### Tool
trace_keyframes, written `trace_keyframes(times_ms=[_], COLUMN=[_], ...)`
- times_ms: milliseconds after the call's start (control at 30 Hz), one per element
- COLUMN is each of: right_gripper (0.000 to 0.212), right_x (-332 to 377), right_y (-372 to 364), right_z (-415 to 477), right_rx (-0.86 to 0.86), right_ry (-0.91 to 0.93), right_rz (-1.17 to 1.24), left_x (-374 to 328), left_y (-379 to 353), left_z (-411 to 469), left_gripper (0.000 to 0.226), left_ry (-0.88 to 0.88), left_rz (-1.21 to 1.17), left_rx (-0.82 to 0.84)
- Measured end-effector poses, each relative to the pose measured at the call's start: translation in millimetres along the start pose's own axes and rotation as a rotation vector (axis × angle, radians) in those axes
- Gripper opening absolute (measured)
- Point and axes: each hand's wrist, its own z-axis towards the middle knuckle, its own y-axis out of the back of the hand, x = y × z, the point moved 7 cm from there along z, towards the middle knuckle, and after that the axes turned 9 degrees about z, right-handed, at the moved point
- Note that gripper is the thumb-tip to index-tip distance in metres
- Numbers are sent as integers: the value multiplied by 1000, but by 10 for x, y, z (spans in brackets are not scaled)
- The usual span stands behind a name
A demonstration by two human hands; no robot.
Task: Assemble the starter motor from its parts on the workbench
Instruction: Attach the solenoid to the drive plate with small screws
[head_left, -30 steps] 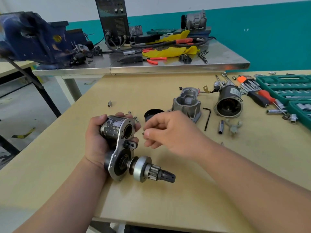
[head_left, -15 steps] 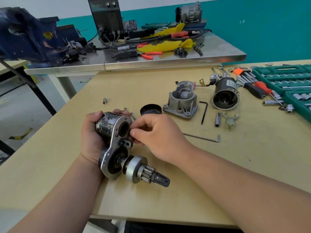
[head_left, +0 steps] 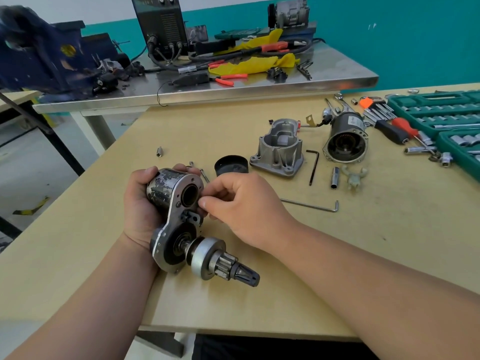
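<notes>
The left hand [head_left: 141, 206] clenched the starter subassembly [head_left: 181, 224], its palm hiding the solenoid's rear; the pinion gear [head_left: 226, 265] pointed toward the workbench [head_left: 337, 268] near edge. Right of that grip, the right hand [head_left: 244, 211] pinched something too small to identify against the plate. Beyond lay bare bench, then the nose housing [head_left: 279, 152] and motor body [head_left: 346, 141].

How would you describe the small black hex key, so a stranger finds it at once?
On the wooden workbench, look between the grey metal housing and the round motor body. The black hex key lies there, shorter and darker than the long silver one nearer the person.
</notes>
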Motion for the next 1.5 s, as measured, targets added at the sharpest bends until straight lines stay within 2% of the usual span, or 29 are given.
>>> trace_keyframes(times_ms=[233,567,1133,1333,1500], right_gripper=[4,7,8,19,35], right_x=[45,114,89,87,44], right_y=[11,-8,-36,-48,-112], right_z=[-24,-43,-69,-74,-64], right_rx=[0,41,12,9,48], right_ry=[41,99,99,94,40], right_rz=[-104,-273,-282,-313,-347], left_x=[17,5,-4,13,21], left_y=[2,32,-2,18,27], left_z=[6,17,12,17,16], left_gripper=[34,34,35,36,35], left_ry=[3,-21,-40,-28,-27], left_rz=[-19,31,36,30,20], left_rx=[43,3,11,24,22])
